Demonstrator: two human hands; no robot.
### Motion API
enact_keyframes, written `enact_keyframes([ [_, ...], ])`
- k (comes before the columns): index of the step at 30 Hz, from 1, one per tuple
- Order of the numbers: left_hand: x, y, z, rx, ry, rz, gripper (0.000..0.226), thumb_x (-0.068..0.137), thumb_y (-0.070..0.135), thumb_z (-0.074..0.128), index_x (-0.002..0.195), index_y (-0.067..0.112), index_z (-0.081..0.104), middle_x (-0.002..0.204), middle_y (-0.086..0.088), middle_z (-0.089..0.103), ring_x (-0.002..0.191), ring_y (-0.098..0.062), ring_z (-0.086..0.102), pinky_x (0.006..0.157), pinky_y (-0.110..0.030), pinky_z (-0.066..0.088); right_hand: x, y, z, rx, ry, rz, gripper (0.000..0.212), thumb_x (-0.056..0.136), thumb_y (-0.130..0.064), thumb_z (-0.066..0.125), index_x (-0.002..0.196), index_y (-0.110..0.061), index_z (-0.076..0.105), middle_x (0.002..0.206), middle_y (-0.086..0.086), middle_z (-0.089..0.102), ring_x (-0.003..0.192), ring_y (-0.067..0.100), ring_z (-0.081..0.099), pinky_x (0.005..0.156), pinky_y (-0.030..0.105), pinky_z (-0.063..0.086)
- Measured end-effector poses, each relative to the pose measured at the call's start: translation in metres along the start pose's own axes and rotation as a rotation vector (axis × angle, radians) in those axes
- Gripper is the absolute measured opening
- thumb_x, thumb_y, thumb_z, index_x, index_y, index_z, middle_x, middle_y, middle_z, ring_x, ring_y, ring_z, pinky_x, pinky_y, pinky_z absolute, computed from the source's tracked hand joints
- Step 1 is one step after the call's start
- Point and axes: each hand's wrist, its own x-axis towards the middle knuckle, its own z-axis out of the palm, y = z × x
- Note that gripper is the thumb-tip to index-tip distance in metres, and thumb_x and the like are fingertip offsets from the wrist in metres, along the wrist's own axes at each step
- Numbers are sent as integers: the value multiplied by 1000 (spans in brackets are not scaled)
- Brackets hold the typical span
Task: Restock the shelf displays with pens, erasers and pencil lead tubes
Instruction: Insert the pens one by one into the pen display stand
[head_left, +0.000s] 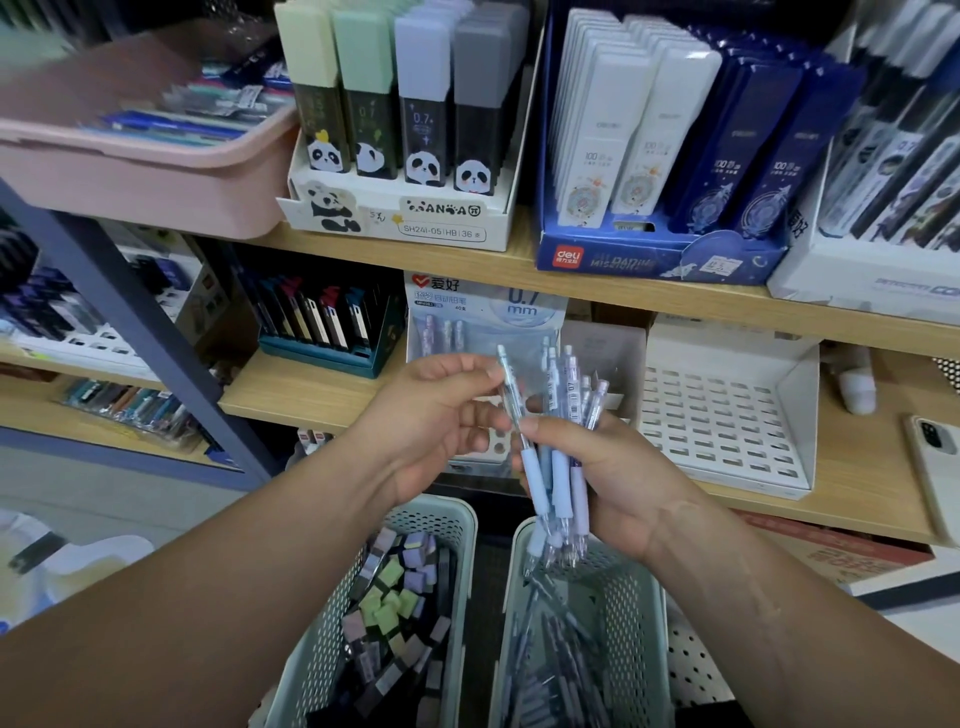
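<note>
A bunch of pens (562, 467) is held upright in the right hand (618, 483), in front of the shelf (311, 395) and above a green basket (644, 603). The top of one pen (513, 402) is pinched by the left hand (436, 421). Erasers (389, 603) are seen in the left basket (447, 512).

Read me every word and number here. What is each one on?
"SH241-05 HB 36": panda display box
"0.7": lilac-capped lead tube
"deli": blue display box
"100": white lead case
"0.7 mm": pen display card
"07": pen in the right hand
Other print: too blurred.
</note>
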Motion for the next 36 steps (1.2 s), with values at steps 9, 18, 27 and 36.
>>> enact_keyframes([
  [9, 2, -2, -8, -108, 22, 48, 26, 95, 6, 61, 120, 7, 65, 91, -10, 74, 56, -11, 60, 54, -22, 54, 0, 4, 1, -25, 39, 38, 41, 81, -8, 78, 119, 1, 67, 81, 10, 73, 67, 21, 70, 58, 27, 55],
  [18, 9, 17, -23, 13, 155, 274, 13, 93, 1, 62, 105, 6, 62, 77, -9, 67, 61, -19, 63, 58, -27, 55, 12, 9, -9, -8, 192, -11, 44, 80, -3, 79, 119, 1, 60, 73, 11, 71, 62, 21, 66, 63, 34, 56],
  [27, 20, 16, -32, 467, 403, 522, 13, 95, 1, 63, 105, 8, 58, 94, -7, 67, 71, -20, 73, 59, -28, 57, 19, 12, -23, -53, 258, -39, 41, 80, 0, 76, 119, 3, 61, 72, 12, 69, 59, 21, 64, 66, 35, 57],
  [36, 30, 7, -24, 727, 439, 516, 13, 93, 8, 68, 98, 19, 61, 90, 3, 66, 54, -18, 68, 51, -35, 54, 15, 9, -30, -61, 244, -45, 37, 80, 0, 75, 115, 4, 64, 71, 12, 67, 60, 20, 63, 65, 35, 55],
])
